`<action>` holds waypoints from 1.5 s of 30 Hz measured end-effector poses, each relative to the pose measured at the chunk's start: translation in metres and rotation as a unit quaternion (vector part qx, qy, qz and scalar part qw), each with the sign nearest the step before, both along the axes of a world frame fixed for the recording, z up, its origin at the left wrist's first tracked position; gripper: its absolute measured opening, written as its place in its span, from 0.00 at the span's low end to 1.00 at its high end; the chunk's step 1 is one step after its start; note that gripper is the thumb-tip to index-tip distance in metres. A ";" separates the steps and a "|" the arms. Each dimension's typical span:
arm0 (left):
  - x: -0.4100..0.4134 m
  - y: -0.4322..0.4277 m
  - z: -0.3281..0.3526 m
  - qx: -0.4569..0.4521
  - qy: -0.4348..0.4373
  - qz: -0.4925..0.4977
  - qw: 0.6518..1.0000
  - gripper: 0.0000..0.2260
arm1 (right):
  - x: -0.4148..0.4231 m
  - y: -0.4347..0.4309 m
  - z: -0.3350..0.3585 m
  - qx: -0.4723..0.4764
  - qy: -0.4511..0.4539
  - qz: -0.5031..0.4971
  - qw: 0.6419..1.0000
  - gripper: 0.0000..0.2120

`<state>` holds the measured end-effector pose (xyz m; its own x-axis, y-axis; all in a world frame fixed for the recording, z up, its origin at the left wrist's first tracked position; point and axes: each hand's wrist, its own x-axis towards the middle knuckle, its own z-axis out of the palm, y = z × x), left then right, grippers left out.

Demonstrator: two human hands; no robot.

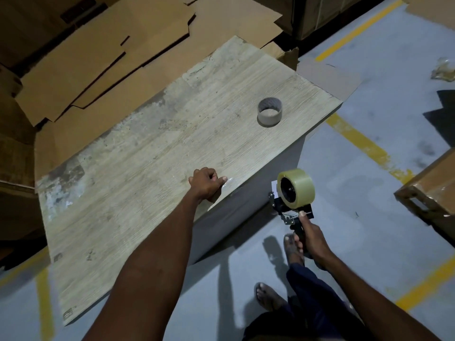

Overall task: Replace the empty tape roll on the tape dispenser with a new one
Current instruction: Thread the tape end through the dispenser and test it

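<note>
Head view: my right hand grips tape dispenser by handle, 5 o'clock; new roll mounted, likely light, slick. On table, 1 o'clock: empty core. My left hand curled at table edge; contents unclear.

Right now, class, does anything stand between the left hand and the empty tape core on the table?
Nothing visible does: only worn tabletop lies between the left hand and the empty tape core. The tape dispenser is off to the side, in the right hand.
</note>
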<state>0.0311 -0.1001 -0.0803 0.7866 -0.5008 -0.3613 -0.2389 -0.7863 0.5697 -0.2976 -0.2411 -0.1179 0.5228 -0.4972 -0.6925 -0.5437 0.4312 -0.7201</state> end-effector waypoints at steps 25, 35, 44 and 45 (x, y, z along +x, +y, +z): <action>0.008 0.086 0.069 0.046 -0.335 0.026 0.941 0.27 | 0.154 -0.059 0.112 0.228 -0.114 0.149 0.955 0.41; 0.008 0.115 0.041 0.196 -0.264 -0.015 0.944 0.40 | 0.244 -0.046 0.111 0.271 -0.098 0.162 0.944 0.41; 0.072 0.138 0.022 0.195 -0.213 -0.015 0.957 0.42 | 0.331 -0.012 0.102 0.307 -0.090 0.132 0.938 0.38; 0.081 0.141 0.021 0.190 -0.210 -0.013 0.959 0.42 | 0.341 -0.006 0.105 0.314 -0.099 0.129 0.935 0.37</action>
<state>0.1117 0.0411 -0.0597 0.8919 -0.4167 -0.1758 -0.4061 -0.9090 0.0938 0.0434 -0.2468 -0.0133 0.7183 0.1357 -0.6824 -0.5712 0.6750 -0.4670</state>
